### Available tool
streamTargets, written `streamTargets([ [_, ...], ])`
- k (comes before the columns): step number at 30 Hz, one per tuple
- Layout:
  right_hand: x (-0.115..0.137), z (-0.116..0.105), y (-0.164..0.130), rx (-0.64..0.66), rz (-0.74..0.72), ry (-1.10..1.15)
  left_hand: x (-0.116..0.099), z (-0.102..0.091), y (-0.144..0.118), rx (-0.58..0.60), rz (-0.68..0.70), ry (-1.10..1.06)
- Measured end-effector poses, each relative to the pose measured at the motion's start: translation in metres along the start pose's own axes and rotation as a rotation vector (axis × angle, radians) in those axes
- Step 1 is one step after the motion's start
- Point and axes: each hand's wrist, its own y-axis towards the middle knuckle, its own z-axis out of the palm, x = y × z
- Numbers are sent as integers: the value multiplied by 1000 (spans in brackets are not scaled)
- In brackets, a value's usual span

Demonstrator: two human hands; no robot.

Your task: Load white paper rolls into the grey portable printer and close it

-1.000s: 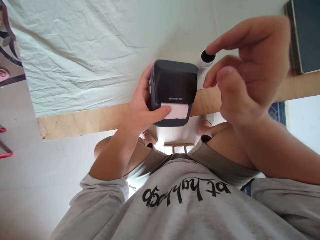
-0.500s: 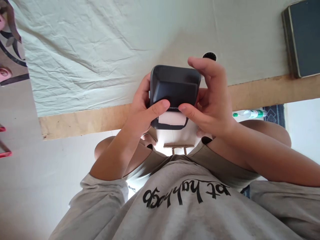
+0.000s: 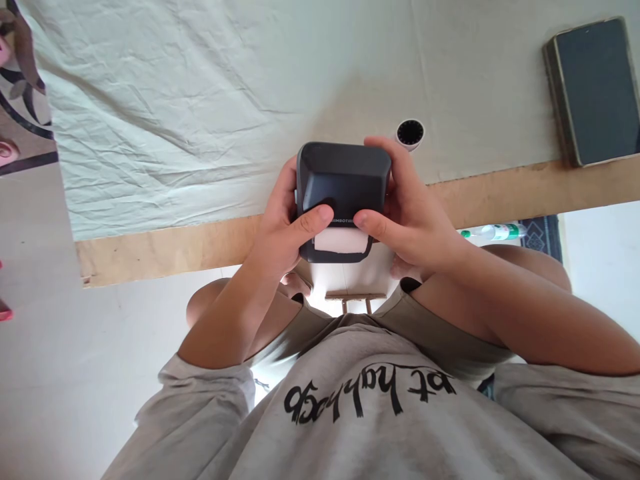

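Wrinkled pale cloth [image 3: 200,100] covers the worktop [image 3: 165,247], whose bare wooden edge runs across the view. Held just at that edge is a small dark label printer [image 3: 343,180], lifted off the surface between both hands. A strip of white paper [image 3: 336,241] shows at its slot, on the side facing the person.

On the printer's left side, the left hand [image 3: 280,227] wraps around the body. Its fingers are curled closed against the case and its thumb lies across the front, the tip resting just above the paper. On the other side, the right hand [image 3: 413,213] grips the same way, with its fingers folded over the far top corner and its thumb pressed to the front beside the paper. The two thumb tips lie near each other without touching, with the printed brand mark between them.

Just beyond the right hand a small white roll [image 3: 410,133] with a dark end stands on the cloth. Well apart, near the right end of the worktop, a dark phone [image 3: 595,90] lies flat. Below the edge a green-capped bottle [image 3: 493,231] lies on the floor.
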Motion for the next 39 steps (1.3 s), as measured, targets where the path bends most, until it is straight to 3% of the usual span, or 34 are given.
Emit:
streamTargets([
  [7,-2,-2,0,6,-13,-13,4,-2,2,30,41,12],
  [24,-2,-2,1,-12,-41,-180,-1,0,4,33,-3,-4],
  [33,-7,0,-2,-30,-21,-145,1,-1,3,15,-5,-18],
  [39,-5,-6,-1,58,-47,-53,6,1,5,15,52,-38],
])
